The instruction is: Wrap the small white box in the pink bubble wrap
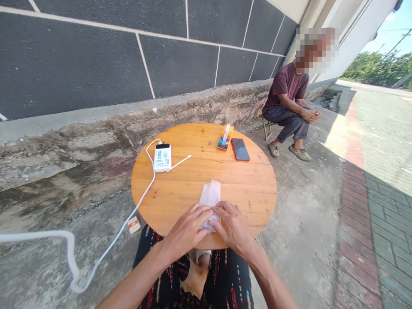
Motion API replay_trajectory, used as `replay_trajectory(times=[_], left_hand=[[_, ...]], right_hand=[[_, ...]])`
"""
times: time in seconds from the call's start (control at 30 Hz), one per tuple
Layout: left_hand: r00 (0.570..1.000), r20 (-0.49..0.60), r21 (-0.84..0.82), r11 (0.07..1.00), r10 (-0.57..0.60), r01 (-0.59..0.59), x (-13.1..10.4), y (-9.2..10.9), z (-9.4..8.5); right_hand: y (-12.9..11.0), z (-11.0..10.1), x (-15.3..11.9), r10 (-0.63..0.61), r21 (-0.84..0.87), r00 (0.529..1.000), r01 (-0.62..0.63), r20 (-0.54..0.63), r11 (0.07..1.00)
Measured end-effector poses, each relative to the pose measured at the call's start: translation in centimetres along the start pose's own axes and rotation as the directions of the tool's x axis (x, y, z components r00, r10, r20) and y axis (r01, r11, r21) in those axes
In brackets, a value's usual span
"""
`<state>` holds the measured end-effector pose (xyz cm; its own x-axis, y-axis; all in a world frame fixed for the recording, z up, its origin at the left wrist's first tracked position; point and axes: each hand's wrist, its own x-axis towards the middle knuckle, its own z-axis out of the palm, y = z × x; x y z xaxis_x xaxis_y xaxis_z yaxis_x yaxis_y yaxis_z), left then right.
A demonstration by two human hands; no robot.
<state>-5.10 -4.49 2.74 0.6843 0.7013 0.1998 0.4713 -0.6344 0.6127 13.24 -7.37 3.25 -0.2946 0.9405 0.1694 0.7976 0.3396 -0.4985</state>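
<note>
A thin, whitish, see-through wrapping (210, 194) lies near the front edge of the round wooden table (180, 189). Its far end spreads flat on the wood, while its near part shows between my two hands. From the left, my left hand (190, 225) grips it with curved fingers across the top and the thumb at the near end. My right hand (232, 225) grips it from the other side, thumb and fingers bent over it. The fingertips of both hands almost meet. Whether anything is inside the wrapping I cannot tell.
A white power bank (163, 159) with a white cable (128, 214) trailing off the left side sits on the table. Farther back are a small orange and blue box (225, 138) and a red-edged phone (240, 149). A seated person (289, 98) is at the right.
</note>
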Motion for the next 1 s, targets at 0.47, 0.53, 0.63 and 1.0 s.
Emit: replay_trajectory(times=[0.47, 0.53, 0.63, 1.0], left_hand=[[0.989, -0.087, 0.241, 0.966, 0.118, -0.094, -1.7, 0.2, 1.7], [0.988, -0.095, 0.235, 0.967, 0.122, -0.097, -1.7, 0.1, 1.8], [0.989, -0.101, 0.191, 0.978, 0.106, -0.086, -1.5, 0.1, 1.5], [1.000, 0.012, 0.057, 0.998, 0.007, -0.008, 0.2, 0.3, -0.2]], right_hand=[[1.4, -1.0, 3.2, -0.078, 0.215, 0.975, 0.032, 0.210, 0.976], [1.2, -0.7, 3.1, -0.073, 0.249, 0.969, 0.012, 0.238, 0.968], [1.0, -0.5, 2.9, -0.051, 0.293, 0.974, -0.017, 0.222, 0.956], [0.9, 0.3, 0.4, 0.078, 0.319, 0.996, -0.086, 0.037, 0.944]])
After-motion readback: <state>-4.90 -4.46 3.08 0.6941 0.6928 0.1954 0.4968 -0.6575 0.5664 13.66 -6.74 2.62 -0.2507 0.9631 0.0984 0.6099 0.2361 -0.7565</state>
